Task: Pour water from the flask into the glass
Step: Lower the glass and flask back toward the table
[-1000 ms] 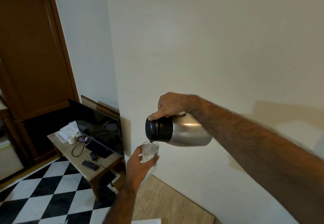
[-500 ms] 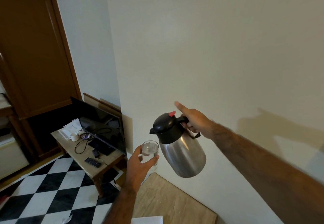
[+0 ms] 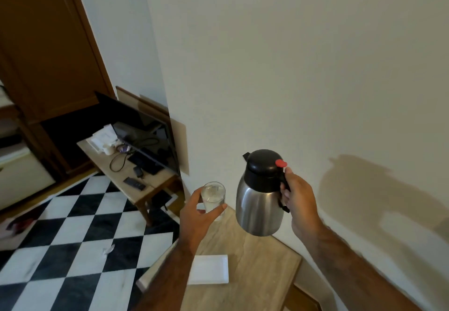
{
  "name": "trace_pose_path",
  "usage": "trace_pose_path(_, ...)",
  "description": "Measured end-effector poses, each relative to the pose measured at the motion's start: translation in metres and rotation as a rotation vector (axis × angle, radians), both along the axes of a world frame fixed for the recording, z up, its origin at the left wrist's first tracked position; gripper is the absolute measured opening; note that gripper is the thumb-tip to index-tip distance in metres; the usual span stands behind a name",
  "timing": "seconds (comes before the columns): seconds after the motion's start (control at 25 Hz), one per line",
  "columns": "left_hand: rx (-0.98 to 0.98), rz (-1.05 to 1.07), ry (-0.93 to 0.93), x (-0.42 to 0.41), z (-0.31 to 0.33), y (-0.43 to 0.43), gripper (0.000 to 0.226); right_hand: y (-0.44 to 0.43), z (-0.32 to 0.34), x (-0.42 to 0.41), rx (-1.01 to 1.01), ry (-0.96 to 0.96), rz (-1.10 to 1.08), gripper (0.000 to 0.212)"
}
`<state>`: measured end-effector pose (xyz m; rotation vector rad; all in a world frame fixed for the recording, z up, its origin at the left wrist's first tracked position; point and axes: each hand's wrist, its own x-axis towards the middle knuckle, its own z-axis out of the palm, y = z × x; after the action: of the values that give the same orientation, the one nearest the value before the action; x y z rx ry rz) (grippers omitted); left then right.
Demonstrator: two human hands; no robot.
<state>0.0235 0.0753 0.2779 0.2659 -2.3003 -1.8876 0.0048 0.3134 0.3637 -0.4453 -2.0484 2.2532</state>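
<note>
Right hand [image 3: 300,196] holding upright flask [image 3: 258,203], left hand [image 3: 196,216] gripping glass [image 3: 213,196] (water inside)

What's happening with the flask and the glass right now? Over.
Right hand grips upright flask by its handle. Left hand holds glass, water inside. Both held above wooden table. Nothing between them.

A white tray [image 3: 209,271] lies on a wooden table [image 3: 262,271] at six o'clock. At nine o'clock, a low table [image 3: 160,184] bears a dark screen [image 3: 141,130], a remote [image 3: 134,183] and cables [image 3: 119,162]. A checkered floor [image 3: 73,237] spreads at eight o'clock.
</note>
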Motion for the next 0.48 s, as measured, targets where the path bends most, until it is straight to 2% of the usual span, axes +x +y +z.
trace_pose_path(0.08,-0.024,0.024,-0.021,0.004,-0.016,-0.001,0.06,0.002,-0.026,0.007,-0.072,0.008,-0.038,0.039)
trace_pose_path(0.2,-0.079,0.076,-0.08,-0.003,-0.075,-0.004,0.057,0.004,-0.094,0.001,-0.045,-0.006,-0.058,0.04)
trace_pose_path(0.32,-0.182,0.075,-0.151,-0.011,-0.142,-0.014,0.071,0.004,-0.17,-0.003,-0.077,-0.043,-0.085,0.038)
trace_pose_path(0.48,-0.323,0.042,-0.242,-0.022,-0.221,-0.024,0.075,0.011,-0.256,-0.005,-0.115,-0.091,-0.126,0.039)
